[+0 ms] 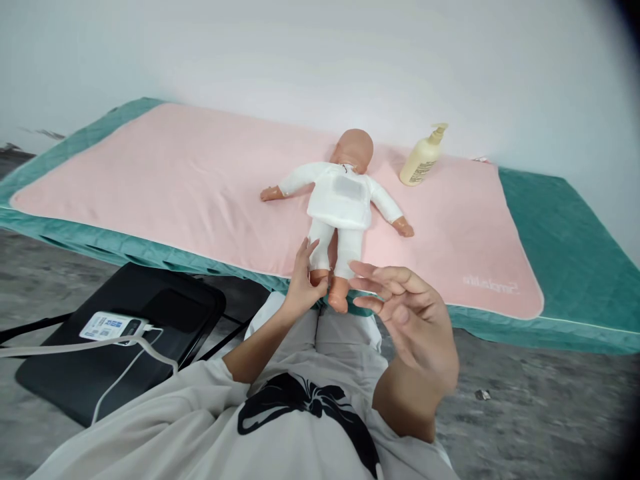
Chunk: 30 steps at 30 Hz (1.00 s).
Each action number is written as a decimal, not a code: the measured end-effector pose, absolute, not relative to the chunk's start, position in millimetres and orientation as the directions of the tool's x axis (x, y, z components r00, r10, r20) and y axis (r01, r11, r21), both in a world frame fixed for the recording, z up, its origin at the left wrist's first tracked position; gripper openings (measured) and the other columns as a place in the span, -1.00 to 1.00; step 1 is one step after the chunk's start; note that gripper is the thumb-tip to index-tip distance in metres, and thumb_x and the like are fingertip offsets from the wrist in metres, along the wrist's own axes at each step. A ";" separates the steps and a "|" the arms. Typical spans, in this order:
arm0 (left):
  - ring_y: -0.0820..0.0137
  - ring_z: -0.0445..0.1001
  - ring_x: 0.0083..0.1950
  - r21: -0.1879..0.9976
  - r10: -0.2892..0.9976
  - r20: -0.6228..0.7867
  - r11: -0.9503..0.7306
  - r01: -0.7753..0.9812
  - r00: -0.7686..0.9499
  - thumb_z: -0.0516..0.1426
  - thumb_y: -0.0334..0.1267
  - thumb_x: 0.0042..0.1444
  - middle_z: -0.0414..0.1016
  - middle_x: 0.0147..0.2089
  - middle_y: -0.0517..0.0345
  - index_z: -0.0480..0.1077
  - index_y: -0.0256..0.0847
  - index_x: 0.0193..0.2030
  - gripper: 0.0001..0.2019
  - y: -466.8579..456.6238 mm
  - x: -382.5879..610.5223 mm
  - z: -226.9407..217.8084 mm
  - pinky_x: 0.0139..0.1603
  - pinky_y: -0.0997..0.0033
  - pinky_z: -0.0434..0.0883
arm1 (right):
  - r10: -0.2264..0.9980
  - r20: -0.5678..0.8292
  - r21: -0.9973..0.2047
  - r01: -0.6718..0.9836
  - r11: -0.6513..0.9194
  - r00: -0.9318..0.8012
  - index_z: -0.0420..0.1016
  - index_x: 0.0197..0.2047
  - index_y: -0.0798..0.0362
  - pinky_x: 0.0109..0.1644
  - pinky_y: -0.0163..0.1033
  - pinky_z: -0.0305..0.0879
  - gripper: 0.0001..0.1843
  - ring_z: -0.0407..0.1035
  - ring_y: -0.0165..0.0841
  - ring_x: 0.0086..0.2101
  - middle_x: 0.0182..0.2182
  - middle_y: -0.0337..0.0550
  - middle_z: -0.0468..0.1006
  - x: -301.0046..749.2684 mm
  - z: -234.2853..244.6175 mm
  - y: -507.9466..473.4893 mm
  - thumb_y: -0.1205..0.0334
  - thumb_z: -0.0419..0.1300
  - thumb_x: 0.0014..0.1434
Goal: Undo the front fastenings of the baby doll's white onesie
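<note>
Well to the left of my left grip (303, 287), and lower down, I have a black, flat, round-cornered padded object (55, 383). On it rests a small white plastic device with a dark panel (107, 327), laid flat there, I take it, so that it won't slide off.

Beyond both grips stretches a green quilted bed (565, 227) with a pink rectangular cloth mat (200, 173) spread over it, likely to protect the cover.

My left grip has thumb and fingers spread about one ankle of a bald, white-clothed doll with brown plastic feet (340, 200) — whether they press on it, I can't tell. The doll lies ahead of and between my grips, apparently face down, a grey rectangular patch uppermost. Its feet point towards me, which seems to keep the legs within reach.

My right grip (423, 323) is raised beside the feet, empty, fingers loosely curled and apart — seemingly held clear of the doll. Beyond it stands a cream-yellow plastic pump bottle (421, 160), presumably set aside from the doll's outstretched arm.
</note>
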<state>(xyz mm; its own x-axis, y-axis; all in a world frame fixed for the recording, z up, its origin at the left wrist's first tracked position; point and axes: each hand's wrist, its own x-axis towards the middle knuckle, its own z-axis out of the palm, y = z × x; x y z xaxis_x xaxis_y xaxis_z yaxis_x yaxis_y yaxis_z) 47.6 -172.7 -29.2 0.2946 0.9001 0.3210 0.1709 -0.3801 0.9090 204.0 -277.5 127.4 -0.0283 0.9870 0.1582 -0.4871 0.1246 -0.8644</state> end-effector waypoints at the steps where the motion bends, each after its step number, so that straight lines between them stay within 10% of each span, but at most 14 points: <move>1: 0.04 -0.10 0.49 0.914 0.901 0.312 -0.372 0.164 0.302 0.28 -0.18 0.01 -0.17 0.49 -0.05 0.01 -0.02 0.39 -0.18 -172.4 46.5 -28.7 0.43 -0.06 0.05 | 0.989 0.151 -0.857 -0.500 0.128 -0.007 0.56 -0.12 -0.07 -0.01 -0.22 0.48 -0.78 0.50 -0.33 -0.05 -0.01 -0.14 0.59 202.6 125.3 -275.8 0.18 0.34 0.13; 9: 0.14 -0.13 0.50 0.911 0.918 0.306 -0.359 0.202 0.254 0.18 -0.17 0.16 -0.14 0.49 -0.02 0.02 -0.01 0.38 -0.32 -172.0 43.7 -18.3 0.46 -0.04 -0.04 | 0.988 0.153 -0.738 -0.662 0.126 0.018 0.54 -0.46 -0.04 -0.35 -0.34 0.40 -0.85 0.45 -0.45 -0.47 -0.49 -0.26 0.60 200.2 104.9 -260.3 0.20 0.44 0.00; 23: 0.24 0.17 0.38 0.946 0.948 0.299 -0.309 0.093 0.110 0.08 -0.12 0.26 0.25 0.31 0.00 0.23 -0.07 0.23 -0.59 -112.4 35.8 -3.7 0.36 0.07 0.19 | 0.989 0.129 -0.609 -0.793 0.018 -0.077 0.35 -0.46 -0.02 -0.40 -0.30 0.24 -0.72 0.26 -0.41 -0.53 -0.57 -0.26 0.44 211.0 96.2 -234.8 0.11 0.14 0.28; 30: 0.24 0.29 0.30 0.987 1.000 -0.025 0.024 -0.162 -0.007 0.17 -0.17 0.14 0.34 0.22 0.04 0.34 -0.09 0.09 -0.64 -63.3 40.2 -6.7 0.33 0.14 0.26 | 0.945 -0.214 -0.619 -0.783 0.065 0.248 0.09 -0.60 0.01 -0.21 -0.30 0.42 -0.53 0.38 -0.46 -0.38 -0.49 -0.30 0.41 234.3 63.7 -201.4 0.06 0.23 0.19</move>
